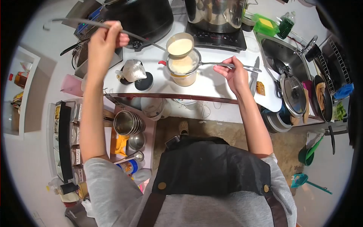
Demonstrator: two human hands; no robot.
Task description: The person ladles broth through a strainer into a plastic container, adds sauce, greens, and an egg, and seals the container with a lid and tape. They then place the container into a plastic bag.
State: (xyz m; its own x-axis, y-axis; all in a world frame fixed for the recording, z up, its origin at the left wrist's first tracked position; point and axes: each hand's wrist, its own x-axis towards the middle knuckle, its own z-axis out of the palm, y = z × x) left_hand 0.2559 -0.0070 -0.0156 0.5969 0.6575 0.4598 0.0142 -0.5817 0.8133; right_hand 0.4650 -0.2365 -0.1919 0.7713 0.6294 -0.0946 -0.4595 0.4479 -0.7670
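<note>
My left hand [105, 42] is closed round the long handle of a ladle [180, 36], whose bowl holds pale yellow liquid. That bowl is tipped over a mesh strainer [200, 63]. Pale, frothy liquid shows in the strainer. My right hand [234, 73] grips the strainer's metal handle from the right, fingers closed on it. Beneath the strainer a pale tub [185, 80] stands near the front edge of the white counter. A red tip shows at the strainer's left rim.
A knotted plastic bag [134, 71] lies beside a round black lid [144, 81]. Behind are a big black pot [141, 20] and a steel stockpot [215, 13] on an induction cooker [219, 39]. A knife [255, 75] lies by the sink [270, 41] at right; stacked steel pots [126, 123] sit below left.
</note>
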